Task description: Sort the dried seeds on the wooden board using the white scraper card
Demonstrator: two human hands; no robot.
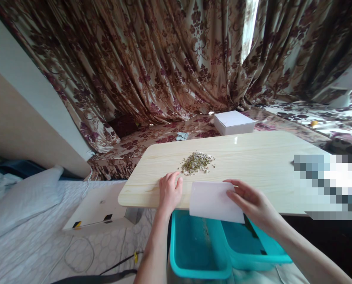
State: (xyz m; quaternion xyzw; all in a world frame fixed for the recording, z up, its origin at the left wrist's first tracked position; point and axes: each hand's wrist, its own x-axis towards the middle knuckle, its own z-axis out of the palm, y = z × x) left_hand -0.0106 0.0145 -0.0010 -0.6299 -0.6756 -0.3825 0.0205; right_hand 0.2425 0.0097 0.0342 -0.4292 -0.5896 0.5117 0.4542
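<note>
A loose heap of small mixed green and pale grains or seeds [197,162] lies on the light wooden table [253,165]. My left hand [170,191] rests at the near left of the heap, fingers bent and a little apart, with nothing visible in it. My right hand [249,199] pinches the right side of a white sheet of paper [213,199], which curves over the table's front edge. Below the paper stand two turquoise plastic bins [201,272]; a thin streak of grains shows inside the left one. The paper covers part of both bins' far rims.
Behind the table a white box [234,119] and a pale blue cloth [182,136] sit on a patterned surface. A white carton [96,209] lies on the bed at left, with a cable [81,252] near it. A blurred-out patch covers the table's right end.
</note>
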